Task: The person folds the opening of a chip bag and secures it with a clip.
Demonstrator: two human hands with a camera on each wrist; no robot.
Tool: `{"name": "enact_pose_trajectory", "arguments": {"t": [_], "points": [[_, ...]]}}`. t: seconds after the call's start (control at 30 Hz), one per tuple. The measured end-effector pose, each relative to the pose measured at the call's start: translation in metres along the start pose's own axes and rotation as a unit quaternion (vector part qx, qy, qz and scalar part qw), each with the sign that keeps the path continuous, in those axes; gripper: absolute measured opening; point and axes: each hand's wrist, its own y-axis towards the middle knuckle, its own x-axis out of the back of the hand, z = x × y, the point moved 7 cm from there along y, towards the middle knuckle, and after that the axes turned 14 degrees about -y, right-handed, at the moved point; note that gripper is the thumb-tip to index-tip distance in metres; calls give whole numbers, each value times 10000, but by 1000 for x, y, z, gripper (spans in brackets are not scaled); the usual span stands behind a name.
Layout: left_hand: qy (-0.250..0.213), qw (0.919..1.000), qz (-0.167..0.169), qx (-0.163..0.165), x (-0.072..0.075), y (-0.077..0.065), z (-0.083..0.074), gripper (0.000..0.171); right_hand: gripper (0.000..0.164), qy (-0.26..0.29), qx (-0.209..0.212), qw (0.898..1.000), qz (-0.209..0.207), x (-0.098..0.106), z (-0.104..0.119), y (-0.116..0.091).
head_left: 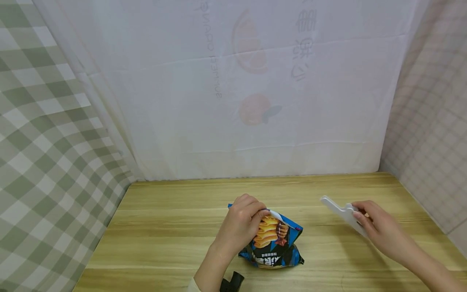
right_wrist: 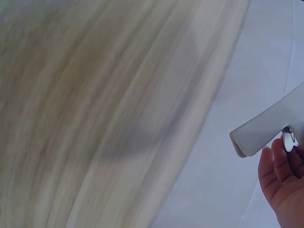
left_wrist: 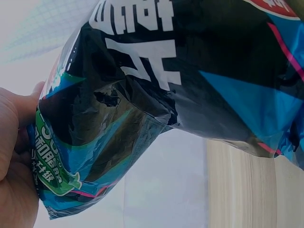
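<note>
A blue and black snack bag [head_left: 271, 243] with pictured food on its front stands on the wooden table, its top folded over. My left hand [head_left: 242, 219] pinches that top edge; in the left wrist view the hand [left_wrist: 16, 152] shows at the left of the crinkled bag [left_wrist: 137, 80]. Off to the right, my right hand [head_left: 379, 227] holds a long white bag clip [head_left: 343, 213] above the table, apart from the bag. The right wrist view shows the fingers at a small shiny metal lever on the clip [right_wrist: 270, 123].
The wooden table [head_left: 164, 235] reaches back to a white printed cloth [head_left: 175, 121]. A green checked cloth [head_left: 54, 162] hangs on the left and a pale gridded one [head_left: 434, 121] on the right. A black object [head_left: 235, 280] shows beside the left wrist.
</note>
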Motion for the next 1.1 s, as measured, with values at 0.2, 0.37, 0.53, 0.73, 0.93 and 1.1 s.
{"name": "enact_pose_trajectory", "arguments": {"t": [0.2, 0.37, 0.53, 0.73, 0.93, 1.1], "points": [[-14, 10000, 0, 9, 0, 0, -1, 5, 14, -13, 348, 9984, -439, 1, 12, -2], [-45, 10000, -9, 11, 0, 1, 0, 6, 11, -3, 645, 9955, -688, 1, 22, -8], [-30, 10000, -24, -23, 0, 0, 0, 6, 8, 144, 897, 9924, -828, 1, 33, -11], [-4, 10000, 14, 34, 0, 1, 0, 6, 15, 337, 993, 9905, -889, 3, 42, -12], [27, 10000, 22, 71, 0, 1, -1, 6, 11, 451, 1118, 9876, -1010, 1, 49, -13], [23, 10000, -10, 33, 0, 0, -1, 6, 9, 515, 1125, 9865, -1072, -2, 53, -15]]}}
